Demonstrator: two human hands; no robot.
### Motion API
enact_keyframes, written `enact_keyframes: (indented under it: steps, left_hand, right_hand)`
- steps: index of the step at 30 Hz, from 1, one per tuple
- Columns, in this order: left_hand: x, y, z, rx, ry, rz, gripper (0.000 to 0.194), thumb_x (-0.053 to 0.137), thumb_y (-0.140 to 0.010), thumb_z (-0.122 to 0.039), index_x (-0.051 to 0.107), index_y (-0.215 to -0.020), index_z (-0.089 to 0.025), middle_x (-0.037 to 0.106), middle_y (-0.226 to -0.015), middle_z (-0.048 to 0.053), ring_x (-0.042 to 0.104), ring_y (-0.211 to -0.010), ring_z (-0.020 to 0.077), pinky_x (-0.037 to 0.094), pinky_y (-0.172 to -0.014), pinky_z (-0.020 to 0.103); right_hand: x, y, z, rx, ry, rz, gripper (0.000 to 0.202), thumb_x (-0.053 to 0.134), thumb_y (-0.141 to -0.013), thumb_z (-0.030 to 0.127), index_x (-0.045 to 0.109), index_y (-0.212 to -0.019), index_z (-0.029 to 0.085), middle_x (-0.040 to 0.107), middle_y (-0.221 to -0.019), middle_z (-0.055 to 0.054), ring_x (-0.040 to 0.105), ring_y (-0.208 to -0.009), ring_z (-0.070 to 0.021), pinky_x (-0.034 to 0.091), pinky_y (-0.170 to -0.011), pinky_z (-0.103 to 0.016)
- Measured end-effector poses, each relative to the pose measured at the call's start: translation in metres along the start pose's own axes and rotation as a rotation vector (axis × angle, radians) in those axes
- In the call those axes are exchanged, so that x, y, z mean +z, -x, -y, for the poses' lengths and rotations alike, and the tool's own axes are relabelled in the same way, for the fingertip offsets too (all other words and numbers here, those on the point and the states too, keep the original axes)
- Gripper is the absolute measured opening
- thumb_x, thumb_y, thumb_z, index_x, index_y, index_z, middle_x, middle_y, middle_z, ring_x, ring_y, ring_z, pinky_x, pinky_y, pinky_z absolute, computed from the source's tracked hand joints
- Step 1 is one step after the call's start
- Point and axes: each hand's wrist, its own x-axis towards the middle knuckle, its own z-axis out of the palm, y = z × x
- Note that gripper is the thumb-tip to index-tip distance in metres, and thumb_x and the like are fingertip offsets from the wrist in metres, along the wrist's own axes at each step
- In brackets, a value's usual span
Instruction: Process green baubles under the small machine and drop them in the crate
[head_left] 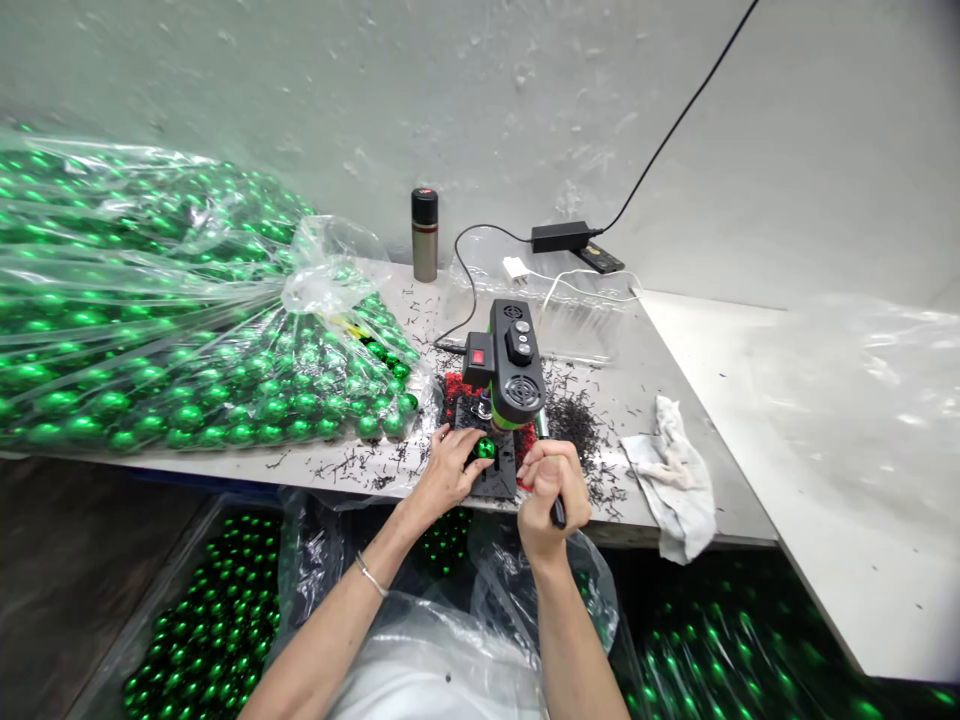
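Observation:
A shiny green ball [485,448] sits on the dark base plate [487,483] of a small black press machine [517,362]. My left hand [454,462] has its thumb and fingers closed around the ball's left side, under the machine's head. My right hand [553,490] is wrapped round the black-gripped lever [558,513] at the machine's right side. On the machine's left is a box with a red switch [478,357]. Small black strips [574,425] and red bits [454,385] lie scattered about the base.
A large clear bag of green balls [187,370] covers the table's left side. Behind the machine stand a bottle [424,235] and a power adapter [560,237] with cords. A white cloth [675,480] hangs over the front edge. More green balls [210,620] fill a bag-lined container below.

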Motion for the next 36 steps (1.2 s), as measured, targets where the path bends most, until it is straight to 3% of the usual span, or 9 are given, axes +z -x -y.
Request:
enact_keyframes:
  steps: [11,16,20,32,36]
  left_hand:
    - [0.014,-0.001,0.012,0.01,0.049,-0.096,0.032,0.067,-0.092,-0.037,0.069,-0.12,-0.021,0.072,-0.117,0.011,0.065,-0.112,0.0269,0.043,-0.107,0.051]
    - [0.015,-0.001,0.012,0.033,0.03,-0.114,0.031,0.069,-0.091,-0.036,0.071,-0.118,-0.021,0.073,-0.115,0.011,0.066,-0.109,0.027,0.047,-0.103,0.049]
    - [0.016,-0.001,0.012,0.027,0.022,-0.12,0.032,0.07,-0.09,-0.035,0.07,-0.119,-0.022,0.074,-0.115,0.011,0.067,-0.109,0.0276,0.047,-0.102,0.05]
    - [0.015,0.0,0.011,0.022,0.041,-0.116,0.032,0.065,-0.093,-0.04,0.07,-0.119,-0.021,0.073,-0.114,0.012,0.066,-0.109,0.0274,0.045,-0.104,0.05]
    - [0.016,0.001,0.012,0.035,0.048,-0.126,0.034,0.064,-0.094,-0.041,0.069,-0.12,-0.02,0.073,-0.115,0.013,0.066,-0.11,0.0279,0.045,-0.104,0.051]
  right_hand:
    - [0.003,0.012,-0.015,-0.082,-0.041,-0.015,0.031,0.041,-0.098,0.017,0.05,-0.069,0.021,0.054,-0.072,0.0,0.055,-0.064,-0.0123,0.046,-0.061,-0.029]
    - [0.011,0.026,-0.035,-0.161,-0.016,-0.076,0.036,0.036,-0.101,0.023,0.049,-0.067,0.021,0.054,-0.072,0.002,0.058,-0.061,-0.0112,0.052,-0.081,-0.04]
    - [0.015,0.029,-0.04,-0.178,-0.044,-0.122,0.038,0.034,-0.102,0.023,0.047,-0.066,0.02,0.053,-0.072,0.003,0.058,-0.061,-0.0101,0.051,-0.085,-0.04]
    - [0.01,0.034,-0.045,-0.176,0.039,-0.08,0.036,0.033,-0.101,0.024,0.047,-0.068,0.022,0.054,-0.071,0.003,0.058,-0.061,-0.0113,0.052,-0.089,-0.043]
    - [0.008,0.035,-0.049,-0.277,0.08,0.025,0.034,0.036,-0.101,0.025,0.048,-0.07,0.022,0.055,-0.072,0.002,0.061,-0.065,-0.0118,0.053,-0.08,-0.038]
